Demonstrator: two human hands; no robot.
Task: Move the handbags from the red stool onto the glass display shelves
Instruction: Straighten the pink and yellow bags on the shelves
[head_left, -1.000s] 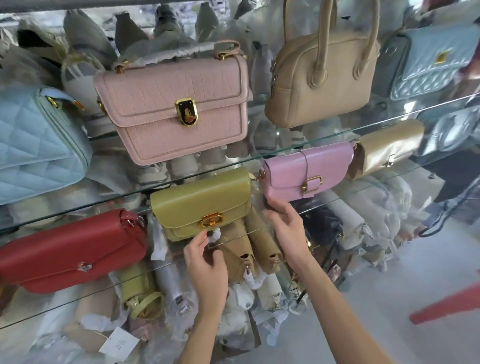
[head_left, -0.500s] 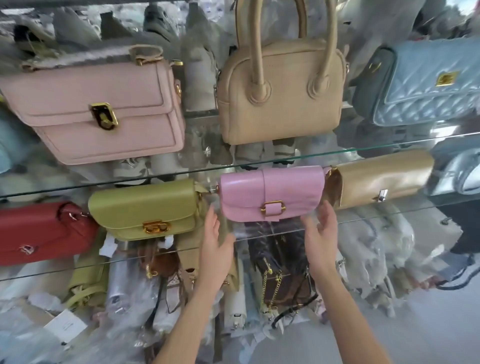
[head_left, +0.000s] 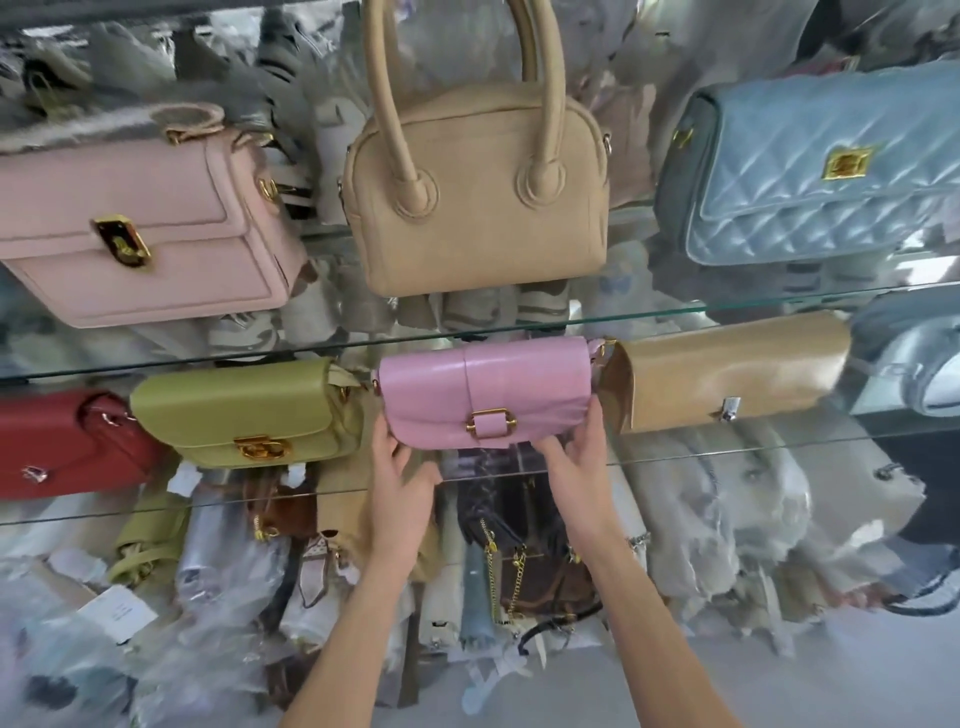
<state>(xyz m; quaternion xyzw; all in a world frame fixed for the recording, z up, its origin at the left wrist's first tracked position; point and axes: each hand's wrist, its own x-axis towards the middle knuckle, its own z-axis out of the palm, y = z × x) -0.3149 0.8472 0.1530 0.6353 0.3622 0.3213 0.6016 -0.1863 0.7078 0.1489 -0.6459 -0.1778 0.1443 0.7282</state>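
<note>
A pink handbag (head_left: 483, 389) with a gold buckle stands on the middle glass shelf (head_left: 727, 453), between an olive-green handbag (head_left: 234, 410) and a shiny tan clutch (head_left: 727, 374). My left hand (head_left: 400, 483) holds the pink bag's lower left corner, its fingers under the bag. My right hand (head_left: 576, 462) grips the lower right corner, thumb up along the bag's side. The red stool is out of view.
A red bag (head_left: 57, 447) sits at the shelf's left end. On the upper glass shelf (head_left: 675, 314) stand a pale pink bag (head_left: 140, 234), a beige tote (head_left: 478, 208) and a blue quilted bag (head_left: 821, 166). Wrapped bags (head_left: 519, 561) crowd the space below.
My hands left the olive-green bag, moved right to the pink bag and closed on its two lower corners. The view shifted right with them.
</note>
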